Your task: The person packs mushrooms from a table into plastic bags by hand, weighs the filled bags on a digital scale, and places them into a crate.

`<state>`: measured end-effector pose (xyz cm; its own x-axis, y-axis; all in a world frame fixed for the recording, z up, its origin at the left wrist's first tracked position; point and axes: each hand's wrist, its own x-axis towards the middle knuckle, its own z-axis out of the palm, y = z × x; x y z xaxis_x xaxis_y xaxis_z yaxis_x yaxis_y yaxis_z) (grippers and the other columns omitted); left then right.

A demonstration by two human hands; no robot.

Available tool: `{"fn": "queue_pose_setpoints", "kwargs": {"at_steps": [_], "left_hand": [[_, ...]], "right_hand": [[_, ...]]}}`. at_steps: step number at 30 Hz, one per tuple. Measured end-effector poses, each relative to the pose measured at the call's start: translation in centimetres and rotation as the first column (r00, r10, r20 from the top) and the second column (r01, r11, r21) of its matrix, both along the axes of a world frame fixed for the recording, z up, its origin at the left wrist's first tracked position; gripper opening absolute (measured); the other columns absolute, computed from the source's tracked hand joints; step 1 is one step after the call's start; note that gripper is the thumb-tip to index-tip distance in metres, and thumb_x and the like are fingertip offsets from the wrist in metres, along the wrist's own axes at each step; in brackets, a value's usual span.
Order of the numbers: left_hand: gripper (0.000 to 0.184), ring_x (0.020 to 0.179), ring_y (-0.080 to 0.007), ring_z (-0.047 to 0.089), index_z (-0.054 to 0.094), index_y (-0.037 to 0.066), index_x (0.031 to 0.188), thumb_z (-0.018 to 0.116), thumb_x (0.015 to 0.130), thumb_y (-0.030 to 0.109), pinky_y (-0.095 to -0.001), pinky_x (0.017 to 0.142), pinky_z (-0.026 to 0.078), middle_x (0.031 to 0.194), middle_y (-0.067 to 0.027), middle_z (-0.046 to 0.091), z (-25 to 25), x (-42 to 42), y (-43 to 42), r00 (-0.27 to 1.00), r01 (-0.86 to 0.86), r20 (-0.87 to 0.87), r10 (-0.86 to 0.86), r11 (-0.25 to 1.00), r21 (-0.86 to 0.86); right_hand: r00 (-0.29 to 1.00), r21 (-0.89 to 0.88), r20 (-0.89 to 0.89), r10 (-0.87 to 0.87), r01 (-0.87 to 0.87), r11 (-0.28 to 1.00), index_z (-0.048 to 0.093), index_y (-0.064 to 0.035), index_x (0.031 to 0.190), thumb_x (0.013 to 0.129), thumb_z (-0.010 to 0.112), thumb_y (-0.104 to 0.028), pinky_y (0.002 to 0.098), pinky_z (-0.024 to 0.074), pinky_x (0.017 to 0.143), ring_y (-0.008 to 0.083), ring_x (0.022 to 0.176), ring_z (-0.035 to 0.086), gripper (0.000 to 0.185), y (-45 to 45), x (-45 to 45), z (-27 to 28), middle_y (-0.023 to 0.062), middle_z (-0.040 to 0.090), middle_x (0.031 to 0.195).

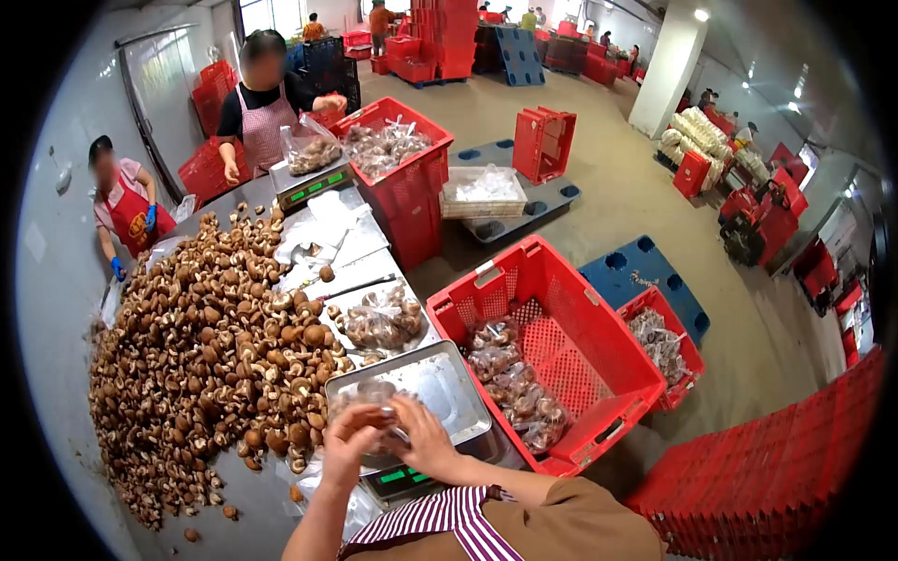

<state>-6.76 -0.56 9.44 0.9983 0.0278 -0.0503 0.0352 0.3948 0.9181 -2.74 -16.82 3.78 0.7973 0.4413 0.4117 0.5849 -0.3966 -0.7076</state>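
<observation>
Over the metal tray (458, 397) of a digital scale, my left hand (351, 439) and my right hand (423, 438) are close together. Their fingers curl around a clear plastic bag (377, 393), which is blurred; its contents are hard to make out. Green digits glow on the scale's display (398, 477), just below my hands. To the left spreads a large heap of brown mushrooms (215, 327). Beyond the tray lie bagged mushrooms (382, 320) on the white surface. More bags of mushrooms (519, 388) rest inside the red crate (599, 327) to the right.
Across the table a person in a pink checked apron (267, 126) stands by a second scale (313, 184) holding a bag. Another person in a red apron (131, 210) is at the far left. Stacked red crates (767, 467) and a blue pallet (645, 271) lie right.
</observation>
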Motion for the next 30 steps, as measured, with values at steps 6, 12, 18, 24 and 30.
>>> {"fn": "queue_pose_setpoints", "kwargs": {"at_steps": [6, 12, 18, 24, 30], "left_hand": [[0.044, 0.116, -0.0236, 0.058, 0.063, -0.002, 0.121, 0.073, 0.084, 0.02, -0.0356, 0.1, 0.045, 0.124, -0.0135, 0.061, 3.7, -1.6, -3.9, 0.923, 0.295, 0.138, -0.359, 0.89, 0.347], [0.04, 0.118, -0.026, 0.059, 0.066, -0.001, 0.117, 0.071, 0.083, 0.02, -0.0374, 0.102, 0.044, 0.13, -0.0178, 0.06, 3.6, -0.9, -4.4, 0.888, 0.35, 0.128, -0.441, 0.83, 0.435], [0.039, 0.111, -0.0254, 0.064, 0.057, -0.001, 0.127, 0.061, 0.091, 0.014, -0.0408, 0.1, 0.049, 0.135, -0.0187, 0.056, 1.1, -0.4, -3.0, 0.985, 0.152, 0.03, -0.168, 0.944, 0.293], [0.028, 0.101, -0.0214, 0.065, 0.06, -0.003, 0.119, 0.059, 0.093, 0.008, -0.0358, 0.093, 0.052, 0.112, -0.0162, 0.067, -2.1, -1.9, 1.4, 0.985, 0.083, -0.171, -0.032, 0.949, 0.305], [0.025, 0.093, -0.0176, 0.065, 0.06, -0.002, 0.118, 0.056, 0.095, 0.006, -0.032, 0.087, 0.052, 0.107, -0.0134, 0.068, -5.3, -3.3, 3.5, 0.944, -0.033, -0.302, 0.133, 0.949, 0.314]], "right_hand": [[0.998, -0.087, -0.009, 0.066, -0.067, 0.994, 0.05, 0.0023, 0.135, 0.072, 0.069, -0.032, 0.0509, 0.0331, 0.107, 0.0394, 0.127, 0.045, 0.074, -3.1, 1.5, -1.0, 0.0182, 0.046, 0.143], [0.99, -0.033, 0.057, -0.128, 0.13, 0.991, 0.067, -0.004, 0.103, 0.081, 0.054, -0.002, 0.0409, 0.0416, 0.09, 0.027, 0.098, 0.061, 0.026, -6.4, 2.6, 1.7, 0.0091, 0.069, 0.1], [0.924, -0.103, 0.055, -0.378, 0.382, 0.919, 0.073, -0.0096, 0.09, 0.085, 0.047, 0.001, 0.0428, 0.0506, 0.072, 0.031, 0.076, 0.066, 0.028, -15.1, 7.7, -1.3, 0.0156, 0.068, 0.079], [0.908, -0.704, 0.028, -0.419, 0.316, 0.636, 0.072, -0.017, 0.11, 0.077, 0.056, -0.002, 0.0447, 0.0465, 0.087, 0.0314, 0.09, 0.063, 0.04, -26.9, 14.4, -5.3, 0.0146, 0.07, 0.089], [0.932, -0.986, 0.011, -0.361, 0.071, 0.153, 0.073, -0.0221, 0.11, 0.083, 0.059, -0.014, 0.0409, 0.0436, 0.095, 0.0279, 0.104, 0.061, 0.031, -37.3, 16.2, -15.9, 0.0135, 0.067, 0.108]]}}
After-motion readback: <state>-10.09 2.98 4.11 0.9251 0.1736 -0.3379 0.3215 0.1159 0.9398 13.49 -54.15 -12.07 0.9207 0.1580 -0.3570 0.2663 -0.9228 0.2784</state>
